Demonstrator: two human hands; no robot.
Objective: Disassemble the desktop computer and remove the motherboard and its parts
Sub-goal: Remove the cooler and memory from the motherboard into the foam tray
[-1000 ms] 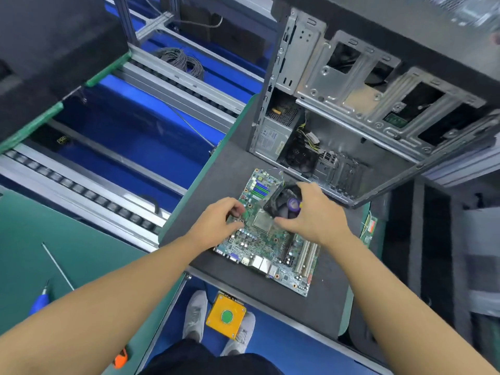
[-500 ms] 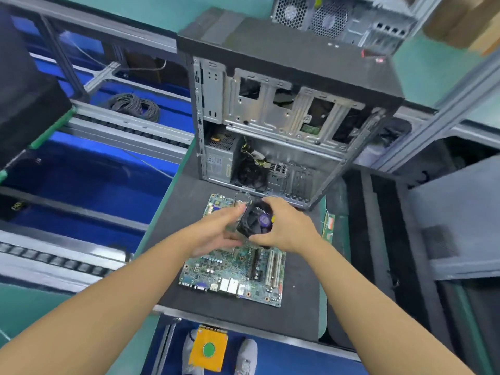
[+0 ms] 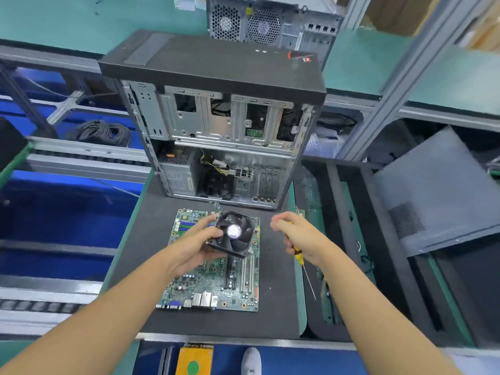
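A green motherboard (image 3: pixel 216 282) lies flat on a black mat (image 3: pixel 146 239) in front of the open computer case (image 3: pixel 216 125). My left hand (image 3: pixel 194 244) grips a black CPU cooler fan (image 3: pixel 238 234) by its left edge and holds it tilted just above the board's upper part. My right hand (image 3: pixel 300 234) is off the fan, to the right of the board, with its fingers loosely curled. It is directly over the handle of a yellow screwdriver (image 3: pixel 298 256), whose shaft points toward me. Whether the hand grips the screwdriver is unclear.
The case stands upright with loose cables and a power supply inside. A second computer (image 3: pixel 265 23) stands behind it. A grey side panel (image 3: pixel 438 190) leans at the right, and a coil of cable (image 3: pixel 102 132) lies at the left by a roller conveyor.
The fan passed from my right hand to my left hand. My right hand let go and moved right, over the yellow screwdriver. The view tilted up and squared to the case.
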